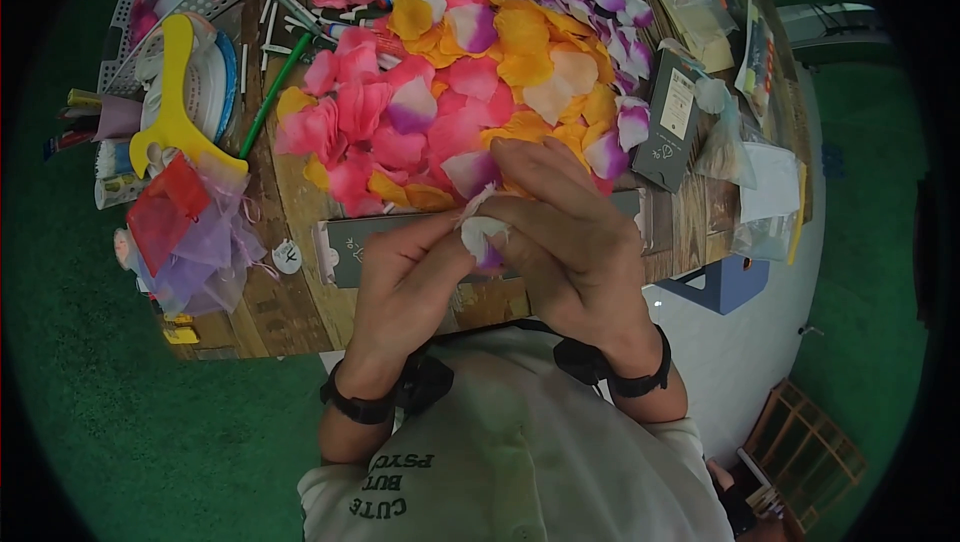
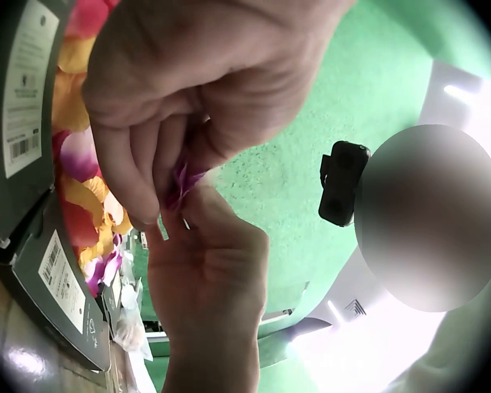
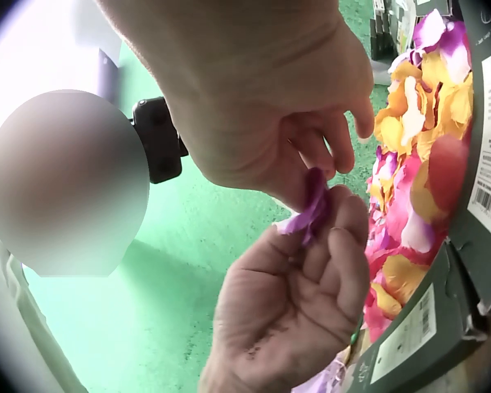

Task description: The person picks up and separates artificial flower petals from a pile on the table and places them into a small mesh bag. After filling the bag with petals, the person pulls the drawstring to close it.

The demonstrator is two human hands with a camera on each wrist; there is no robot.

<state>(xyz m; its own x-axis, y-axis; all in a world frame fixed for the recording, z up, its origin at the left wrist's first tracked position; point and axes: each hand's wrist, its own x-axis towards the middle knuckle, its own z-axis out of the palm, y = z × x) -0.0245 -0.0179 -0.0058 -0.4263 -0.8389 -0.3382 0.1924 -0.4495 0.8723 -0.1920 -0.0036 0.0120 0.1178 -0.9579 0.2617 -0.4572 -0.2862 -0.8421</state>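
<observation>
Above the near edge of the table, my left hand (image 1: 410, 277) and right hand (image 1: 575, 247) meet at the fingertips around a white-and-purple artificial petal (image 1: 486, 236). Thumb and fingers of the left hand pinch it from one side, and those of the right hand pinch it from the other. In the right wrist view the petal (image 3: 309, 206) looks bunched and deep purple with a pale edge. The left wrist view shows only a small purple part (image 2: 182, 184) of it, the remainder hidden by fingers. Just beyond the hands lies a big heap of pink, orange and purple-white petals (image 1: 440, 107).
Dark grey boxes (image 1: 665, 127) border the heap on the right and near sides. On the left are a yellow Y-shaped tool (image 1: 178, 72), a green stick (image 1: 275, 97), a purple mesh bag (image 1: 215, 252) and a perforated basket (image 1: 130, 17). Plastic bags (image 1: 725, 147) lie far right.
</observation>
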